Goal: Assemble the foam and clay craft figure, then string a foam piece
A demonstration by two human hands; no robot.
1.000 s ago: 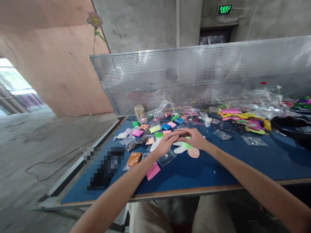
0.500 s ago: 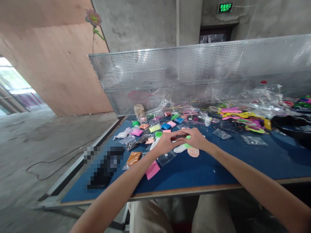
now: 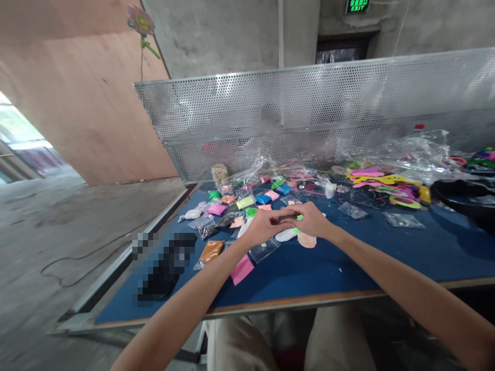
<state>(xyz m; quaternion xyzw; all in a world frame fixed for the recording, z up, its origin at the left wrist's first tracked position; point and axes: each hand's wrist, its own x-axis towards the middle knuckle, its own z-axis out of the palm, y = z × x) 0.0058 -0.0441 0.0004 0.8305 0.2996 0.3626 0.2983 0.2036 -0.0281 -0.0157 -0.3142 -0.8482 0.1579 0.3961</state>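
Observation:
My left hand [image 3: 266,225] and my right hand [image 3: 309,221] meet over the middle of the table, fingertips nearly touching. Between them is a small dark grey piece [image 3: 287,218], gripped by the fingers of both hands; it looks like soft modelling clay, and the fingers cover most of it. Just beneath and beside my right hand lies a flat white, green and peach clay shape [image 3: 307,240]. A clear zip bag [image 3: 264,250] is under my left wrist. Closer to me lies a bright pink sheet-like piece [image 3: 242,269].
Colourful clay packets, including an orange-brown one [image 3: 212,251] and a magenta one [image 3: 215,209], cover the blue table [image 3: 309,281] at left. A pixelated black object [image 3: 167,265] lies near the left edge. Foam cutouts [image 3: 386,180] sit right; a perforated metal screen [image 3: 247,118] stands behind.
The view has tipped and shifted slightly, so the background sits a little higher in it. Both hands keep the dark piece between their fingers, with hardly any movement.

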